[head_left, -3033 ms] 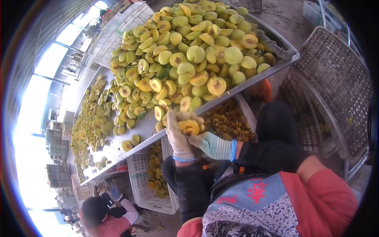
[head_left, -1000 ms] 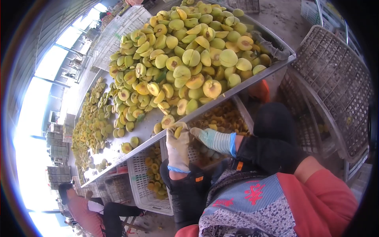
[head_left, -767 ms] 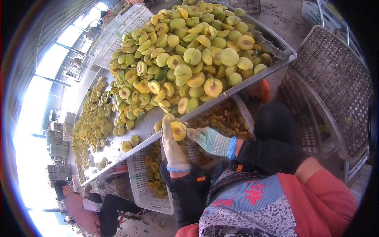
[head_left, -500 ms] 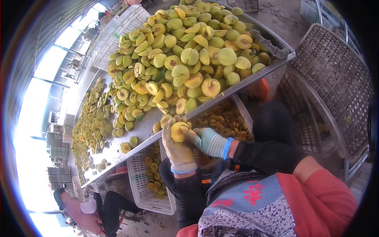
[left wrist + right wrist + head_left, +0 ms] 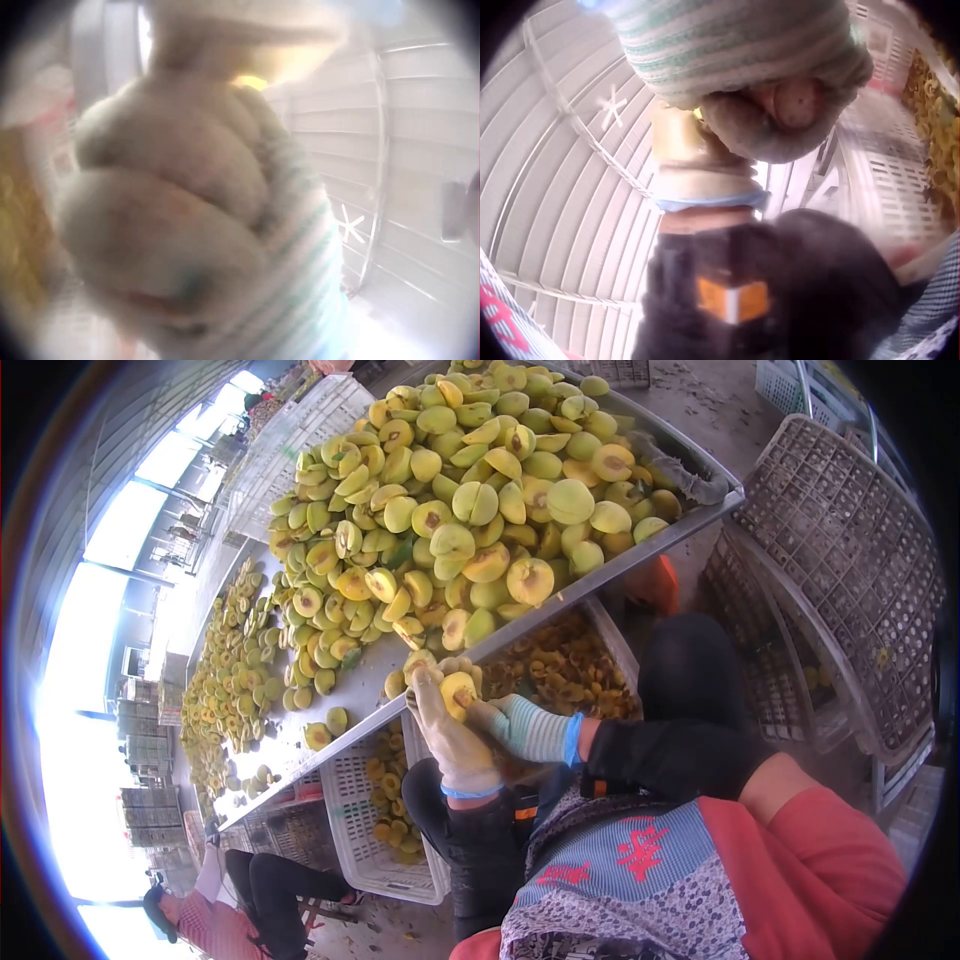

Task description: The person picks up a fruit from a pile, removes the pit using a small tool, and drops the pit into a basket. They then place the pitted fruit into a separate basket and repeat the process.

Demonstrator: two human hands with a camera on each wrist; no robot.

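Observation:
My left hand (image 5: pixel 450 740), in a cream glove with a blue cuff, holds a yellow-green peach half (image 5: pixel 457 690) just below the metal table's edge. Pressed close against that half is my right hand (image 5: pixel 527 726), in a green-and-white striped glove. It grips a small tool, whose round handle end (image 5: pixel 796 102) pokes out of the fist in the right wrist view; the tool's tip is hidden at the fruit. In the left wrist view the striped fist (image 5: pixel 187 187) is blurred, under the cream glove (image 5: pixel 240 30).
A big heap of peach halves (image 5: pixel 450 544) covers the metal table (image 5: pixel 590 580). Beneath it stand a white crate (image 5: pixel 345 800) with fruit and a bin of brownish-yellow scraps (image 5: pixel 565 670). Mesh crates (image 5: pixel 840 560) lean at right. Another person (image 5: pixel 215 925) sits lower left.
The peach half, shown with its face up half a second ago, has tilted in my left hand. My right hand has shifted slightly. The seated person has raised an arm.

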